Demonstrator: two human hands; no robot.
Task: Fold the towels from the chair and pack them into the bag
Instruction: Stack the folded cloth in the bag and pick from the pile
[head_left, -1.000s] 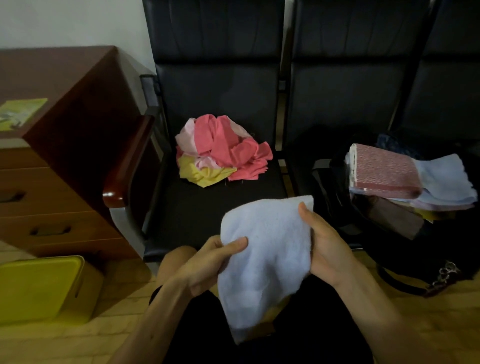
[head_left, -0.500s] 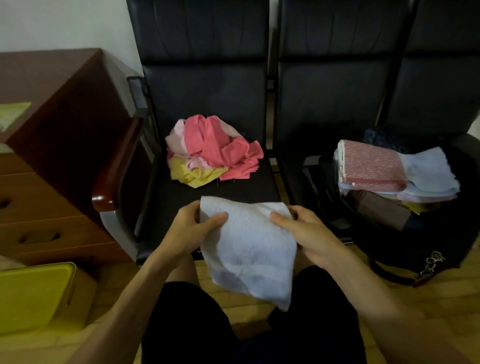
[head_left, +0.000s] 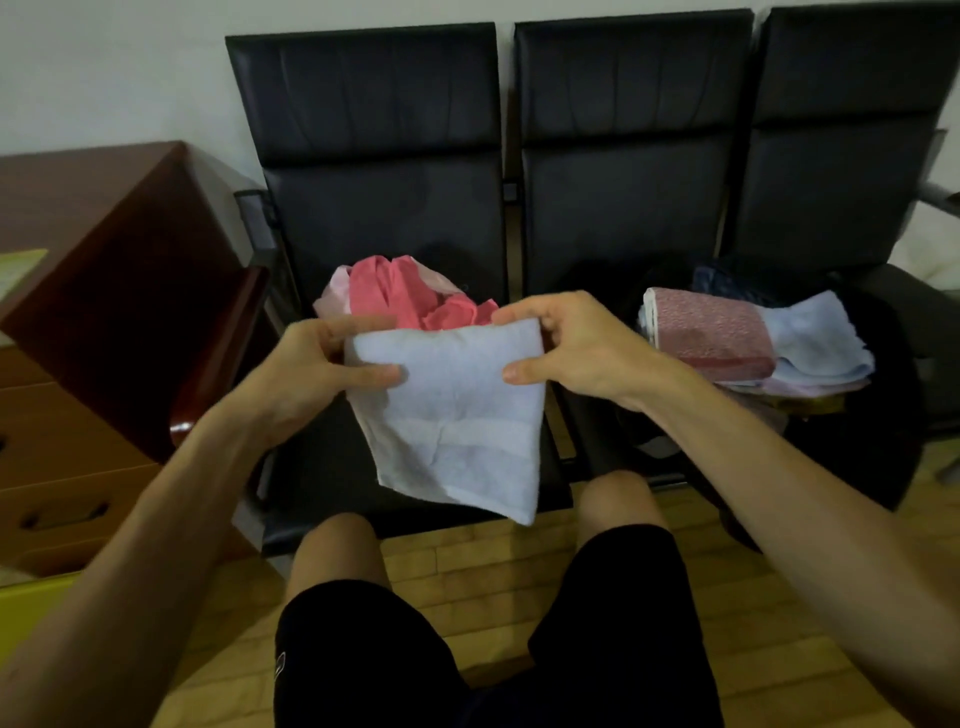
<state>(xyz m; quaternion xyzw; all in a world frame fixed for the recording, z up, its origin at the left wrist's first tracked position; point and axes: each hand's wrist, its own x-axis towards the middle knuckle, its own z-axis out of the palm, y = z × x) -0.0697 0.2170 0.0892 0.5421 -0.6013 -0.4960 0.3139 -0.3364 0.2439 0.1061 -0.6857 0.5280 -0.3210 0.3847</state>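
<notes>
The left hand (head_left: 311, 364) and right hand (head_left: 576, 348) now raise the blue towel (head_left: 457, 415) flat, fingers clamped on its top corners. Another fold likely follows.

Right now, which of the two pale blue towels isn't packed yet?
The held pale blue towel, pinched at its top corners by the left hand and right hand. The other pale blue towel lies folded beside the red patterned towel at the bag.

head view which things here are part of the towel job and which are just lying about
Job: blue towel held by left hand and right hand, pink pile on chair, folded stack, black bag.
Lying about: wooden cabinet, yellow box.
</notes>
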